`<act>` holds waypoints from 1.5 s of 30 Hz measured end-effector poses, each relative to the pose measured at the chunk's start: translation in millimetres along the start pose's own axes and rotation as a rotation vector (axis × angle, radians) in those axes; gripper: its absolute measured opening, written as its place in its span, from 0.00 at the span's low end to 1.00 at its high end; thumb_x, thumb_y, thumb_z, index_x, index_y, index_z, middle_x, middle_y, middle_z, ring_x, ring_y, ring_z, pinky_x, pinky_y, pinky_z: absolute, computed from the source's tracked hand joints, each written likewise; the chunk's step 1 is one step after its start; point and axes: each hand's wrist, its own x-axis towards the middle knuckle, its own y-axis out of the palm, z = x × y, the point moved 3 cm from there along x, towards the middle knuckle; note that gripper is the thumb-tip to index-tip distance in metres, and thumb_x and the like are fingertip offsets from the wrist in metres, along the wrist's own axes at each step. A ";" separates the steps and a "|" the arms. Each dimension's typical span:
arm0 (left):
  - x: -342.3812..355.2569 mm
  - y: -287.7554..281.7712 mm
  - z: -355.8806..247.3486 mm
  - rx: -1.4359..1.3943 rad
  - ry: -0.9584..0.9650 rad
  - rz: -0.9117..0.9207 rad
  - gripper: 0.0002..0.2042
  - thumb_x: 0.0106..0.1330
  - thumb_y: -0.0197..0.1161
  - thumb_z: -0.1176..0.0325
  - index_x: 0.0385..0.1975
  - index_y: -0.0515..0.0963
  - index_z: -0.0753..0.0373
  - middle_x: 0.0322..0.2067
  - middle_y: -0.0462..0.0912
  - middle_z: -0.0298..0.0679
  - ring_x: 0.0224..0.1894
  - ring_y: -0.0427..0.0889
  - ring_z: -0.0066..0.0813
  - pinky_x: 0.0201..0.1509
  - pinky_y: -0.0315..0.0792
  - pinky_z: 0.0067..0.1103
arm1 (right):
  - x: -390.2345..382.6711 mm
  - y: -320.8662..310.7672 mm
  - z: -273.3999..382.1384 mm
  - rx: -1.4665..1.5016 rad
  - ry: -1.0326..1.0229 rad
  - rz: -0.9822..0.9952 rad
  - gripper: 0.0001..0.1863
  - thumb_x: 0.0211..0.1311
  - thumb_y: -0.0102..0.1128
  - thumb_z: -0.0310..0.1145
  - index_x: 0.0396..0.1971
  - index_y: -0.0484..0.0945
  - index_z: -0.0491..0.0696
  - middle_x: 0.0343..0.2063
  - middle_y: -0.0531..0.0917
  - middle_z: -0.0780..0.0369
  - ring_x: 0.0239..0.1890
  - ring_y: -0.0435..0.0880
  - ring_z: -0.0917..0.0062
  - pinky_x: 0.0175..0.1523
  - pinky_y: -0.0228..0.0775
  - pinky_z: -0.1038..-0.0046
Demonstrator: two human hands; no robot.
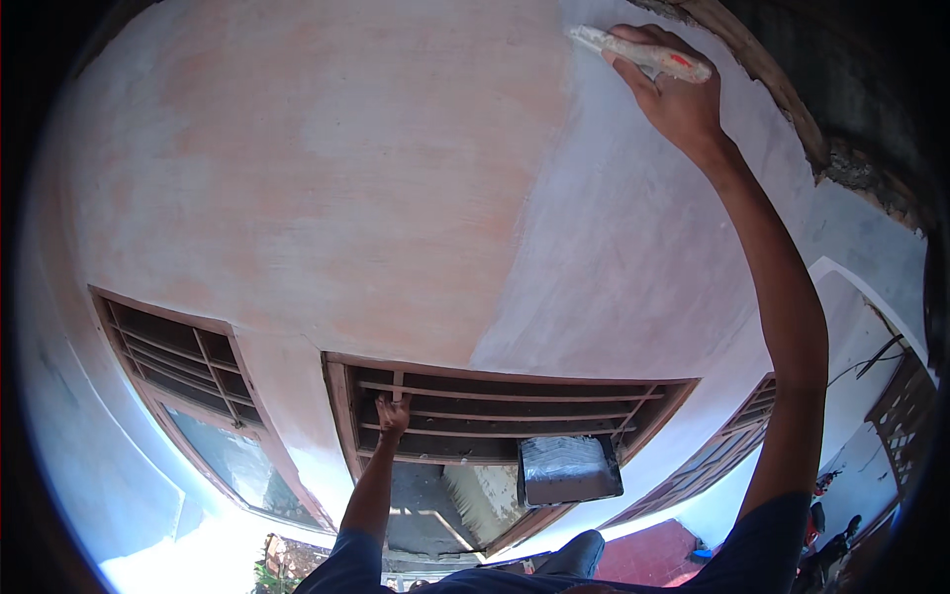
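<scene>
At the top right, my right hand (678,84) is wrapped round the pale, paint-smeared handle of a paintbrush (643,54). Its bristle end points left and meets the wall (346,178) near the edge between bluish-white paint and patchy pinkish plaster. Low in the middle, my left hand (393,416) is closed on a wooden bar of the barred window opening (515,396). A black paint tray (569,492), its ribbed part coated in white, sits at the lower right of that opening. What supports the tray is hidden.
Another barred window (183,356) lies to the left, and a third (712,445) to the right. A rough ledge (772,74) runs along the wall's upper right edge. Far below are a red floor (648,556) and my trouser leg (574,556).
</scene>
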 end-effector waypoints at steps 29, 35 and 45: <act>0.3 -10.3 -6.2 0.002 0.011 -0.127 0.11 0.55 0.57 0.69 0.38 0.75 0.49 0.32 0.69 0.51 0.37 0.68 0.49 0.34 0.67 0.39 | 73.0 8.4 -20.9 -0.165 0.013 -0.222 0.10 0.45 0.65 0.31 0.28 0.79 0.43 0.27 0.81 0.57 0.31 0.80 0.66 0.35 0.70 0.68; 1.2 -8.0 -5.1 0.029 0.040 -0.086 0.09 0.57 0.56 0.68 0.37 0.75 0.51 0.34 0.69 0.52 0.38 0.68 0.47 0.36 0.68 0.37 | 42.5 28.3 5.6 -0.119 -0.044 -0.033 0.11 0.45 0.65 0.32 0.28 0.77 0.43 0.27 0.81 0.58 0.30 0.80 0.67 0.34 0.71 0.70; 5.9 -21.7 -5.9 0.087 0.072 -0.045 0.15 0.53 0.54 0.72 0.41 0.76 0.50 0.38 0.71 0.51 0.35 0.69 0.47 0.36 0.66 0.36 | -160.0 20.3 188.9 0.484 -0.005 0.719 0.23 0.32 0.70 0.30 0.35 0.74 0.51 0.29 0.77 0.68 0.33 0.78 0.76 0.38 0.74 0.73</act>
